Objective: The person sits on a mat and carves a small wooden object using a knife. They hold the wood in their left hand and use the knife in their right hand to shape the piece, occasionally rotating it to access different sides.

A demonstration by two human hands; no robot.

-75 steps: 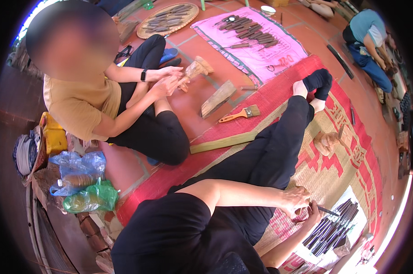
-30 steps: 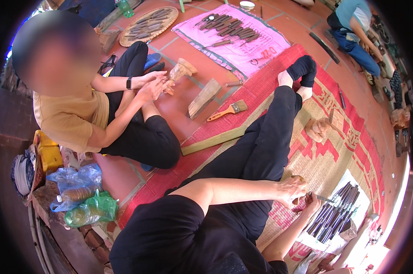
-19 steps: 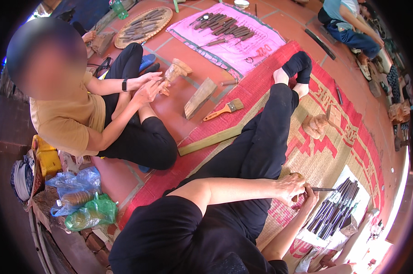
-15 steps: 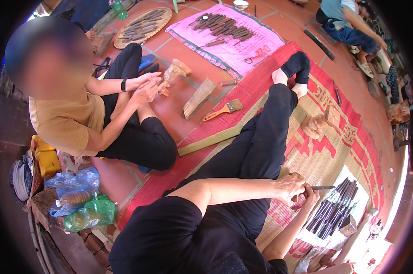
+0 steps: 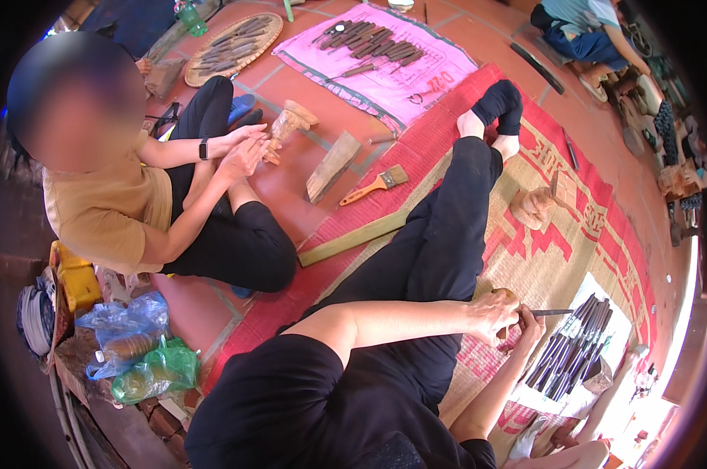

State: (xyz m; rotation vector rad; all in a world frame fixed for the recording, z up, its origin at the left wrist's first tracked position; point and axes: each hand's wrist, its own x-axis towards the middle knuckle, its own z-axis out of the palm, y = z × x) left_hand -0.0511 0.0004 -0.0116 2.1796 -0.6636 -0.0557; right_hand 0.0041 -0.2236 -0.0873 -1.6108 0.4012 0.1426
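My left hand [image 5: 490, 314] is closed round a small light-brown wooden piece [image 5: 512, 296], mostly hidden by the fingers. Right beside it, my right hand [image 5: 532, 327] grips a carving tool [image 5: 553, 312], whose slim dark blade points right. Both hands meet over the mat beside my outstretched legs. To their right, several dark carving tools [image 5: 568, 352] lie in rows on a white sheet [image 5: 596, 291]. Farther ahead on the mat sits a carved wooden figure [image 5: 530, 208] with a thin tool [image 5: 555, 184] by it.
At left, a seated person [image 5: 103, 211] holds a wooden carving [image 5: 291, 121]. A paintbrush [image 5: 375, 186], wood block [image 5: 334, 166] and wooden strip [image 5: 353, 238] lie between us. More tools rest on a pink cloth [image 5: 439, 66] and round woven tray [image 5: 272, 31]. Plastic bags [image 5: 162, 375] lie lower left.
The view has shifted slightly, so most things sit a little farther left. My hands stay together on the wooden piece and tool, with little visible movement.
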